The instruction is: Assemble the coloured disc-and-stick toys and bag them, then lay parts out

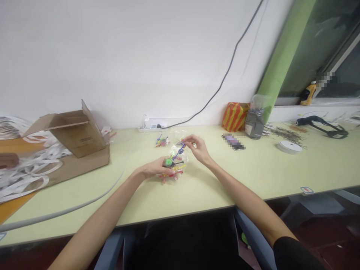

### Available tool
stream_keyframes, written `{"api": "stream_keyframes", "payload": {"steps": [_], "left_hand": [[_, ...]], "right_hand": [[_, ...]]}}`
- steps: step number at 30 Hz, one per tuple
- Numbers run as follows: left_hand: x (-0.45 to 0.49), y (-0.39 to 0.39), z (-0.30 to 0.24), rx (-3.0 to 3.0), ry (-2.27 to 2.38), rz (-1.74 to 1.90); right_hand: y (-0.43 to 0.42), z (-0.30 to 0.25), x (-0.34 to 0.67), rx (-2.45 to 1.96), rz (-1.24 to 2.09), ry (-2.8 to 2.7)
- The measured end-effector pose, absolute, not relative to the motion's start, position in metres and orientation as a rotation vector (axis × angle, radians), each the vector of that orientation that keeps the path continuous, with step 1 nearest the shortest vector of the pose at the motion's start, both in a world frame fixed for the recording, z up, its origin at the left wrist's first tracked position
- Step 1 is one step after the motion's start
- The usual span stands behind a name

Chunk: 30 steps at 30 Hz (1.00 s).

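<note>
A clear plastic bag (178, 157) of small colourful plastic pieces lies on the pale green table top (202, 187), with blue, green, red and yellow parts showing through it. My left hand (154, 168) grips the bag's lower left side, its fingers over a green piece. My right hand (198, 149) pinches the film at the bag's upper edge between thumb and fingers. Just beyond both hands, a small bunch of similar coloured pieces (162, 141) rests on the table, apart from the bag.
A flattened-open cardboard box (78, 133) and a heap of white strips (28, 168) stand at the left. A power strip (152, 125), striped bag (235, 116), grey container (254, 123), blurred phone (233, 141), white tape roll (289, 147) and black tool (323, 126) line the back. A grey cable (62, 210) crosses the front.
</note>
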<state>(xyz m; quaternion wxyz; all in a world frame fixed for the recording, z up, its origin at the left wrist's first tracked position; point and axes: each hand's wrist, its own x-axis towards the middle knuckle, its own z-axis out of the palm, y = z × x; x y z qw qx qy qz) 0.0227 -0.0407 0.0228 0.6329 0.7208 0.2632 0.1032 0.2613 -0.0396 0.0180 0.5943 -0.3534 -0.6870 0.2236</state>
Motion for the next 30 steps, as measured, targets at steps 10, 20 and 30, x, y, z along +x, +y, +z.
{"api": "stream_keyframes", "payload": {"steps": [10,20,30], "left_hand": [[0.026,-0.043,0.023,1.617,0.636,0.256],[0.024,-0.04,0.02,1.632,0.663,0.296],[0.025,-0.042,0.022,1.604,0.638,0.301]], "right_hand": [[-0.039,0.015,0.26,-0.775,0.598,-1.71],[-0.039,0.013,0.257,-0.763,0.728,-1.608],[-0.032,0.011,0.266,-0.789,0.612,-1.653]]}}
